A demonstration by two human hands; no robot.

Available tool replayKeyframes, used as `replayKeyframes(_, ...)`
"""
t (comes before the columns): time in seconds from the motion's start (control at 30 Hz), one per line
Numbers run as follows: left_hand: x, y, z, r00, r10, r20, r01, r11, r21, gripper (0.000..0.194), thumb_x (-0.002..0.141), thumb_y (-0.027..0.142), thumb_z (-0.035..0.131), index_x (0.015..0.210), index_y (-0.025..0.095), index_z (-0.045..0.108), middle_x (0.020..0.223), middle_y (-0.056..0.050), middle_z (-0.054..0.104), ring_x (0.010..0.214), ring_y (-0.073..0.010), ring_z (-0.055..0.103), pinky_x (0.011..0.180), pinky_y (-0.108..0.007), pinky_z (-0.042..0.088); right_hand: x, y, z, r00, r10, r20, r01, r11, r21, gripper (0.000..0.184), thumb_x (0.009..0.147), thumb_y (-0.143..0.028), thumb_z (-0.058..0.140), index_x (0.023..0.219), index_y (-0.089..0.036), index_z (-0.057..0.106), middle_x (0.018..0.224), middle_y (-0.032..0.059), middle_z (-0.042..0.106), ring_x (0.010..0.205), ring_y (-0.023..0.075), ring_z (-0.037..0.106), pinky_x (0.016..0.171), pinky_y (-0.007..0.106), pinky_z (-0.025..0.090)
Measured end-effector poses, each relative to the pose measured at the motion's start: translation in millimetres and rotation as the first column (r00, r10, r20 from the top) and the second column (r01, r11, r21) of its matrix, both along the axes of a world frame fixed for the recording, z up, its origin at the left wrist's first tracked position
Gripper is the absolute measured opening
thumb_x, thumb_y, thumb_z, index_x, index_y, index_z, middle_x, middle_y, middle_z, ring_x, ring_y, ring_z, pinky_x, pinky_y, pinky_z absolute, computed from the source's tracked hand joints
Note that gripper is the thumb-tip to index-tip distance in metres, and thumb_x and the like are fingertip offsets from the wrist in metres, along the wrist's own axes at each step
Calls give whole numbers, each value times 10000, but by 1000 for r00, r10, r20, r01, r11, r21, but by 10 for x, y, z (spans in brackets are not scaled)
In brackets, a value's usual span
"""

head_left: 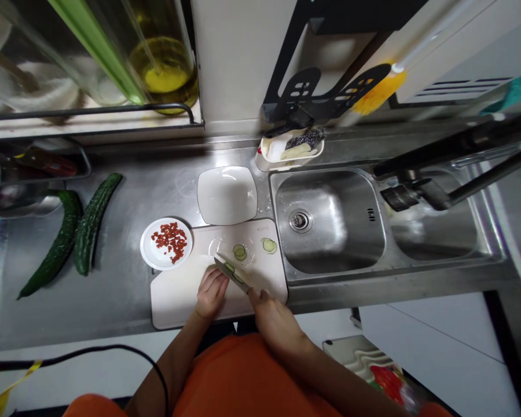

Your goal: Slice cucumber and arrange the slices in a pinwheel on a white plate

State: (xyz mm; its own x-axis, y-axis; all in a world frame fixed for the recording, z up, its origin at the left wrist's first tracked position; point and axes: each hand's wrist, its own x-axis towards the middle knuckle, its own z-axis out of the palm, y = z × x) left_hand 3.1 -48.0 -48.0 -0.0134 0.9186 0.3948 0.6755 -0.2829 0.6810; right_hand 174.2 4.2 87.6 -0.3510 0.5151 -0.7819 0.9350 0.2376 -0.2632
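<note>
My right hand (278, 321) is closed round the handle of a kitchen knife (233, 276), whose blade slants up and left over a white cutting board (178, 295). Just left of the blade, my left hand (212, 291) has its fingers curled on a piece of cucumber, mostly hidden by the fingers and knife. A green cucumber slice (230, 267) lies against the blade. Thin cucumber slices (239, 252) rest on the board beyond the knife, with another small group of slices (269, 245) near its right edge.
A white plate of diced red pieces (171, 242) overlaps the board's left corner. Behind the board sits a square white plate (227, 196). Two whole cucumbers (93, 226) lie left. To the right are a steel sink (330, 231), a black faucet (438, 168) and a sponge caddy (292, 152).
</note>
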Motion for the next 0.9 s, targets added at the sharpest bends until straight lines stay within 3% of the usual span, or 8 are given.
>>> replayKeyframes(0.47, -6, -9, -2, 1000, -19, 16, 19, 1000, -14, 245, 808, 51, 593, 1025, 159, 630, 946, -73, 678, 967, -191, 623, 897, -435, 534, -74, 4, -102, 999, -35, -16, 35, 999, 0, 466, 847, -4, 249, 1176, -173, 533, 969, 120, 635, 809, 211, 655, 628, 268, 449)
replayKeyframes(0.9, -11, 2, -7, 1000, -24, 14, 24, 1000, -15, 215, 840, 96, 573, 1026, 169, 649, 947, -66, 696, 946, -183, 641, 888, -416, 531, -113, 55, -164, 998, -57, -28, 56, 998, -36, 442, 865, -28, 257, 1192, -162, 523, 968, 129, 626, 823, 202, 648, 639, 267, 460)
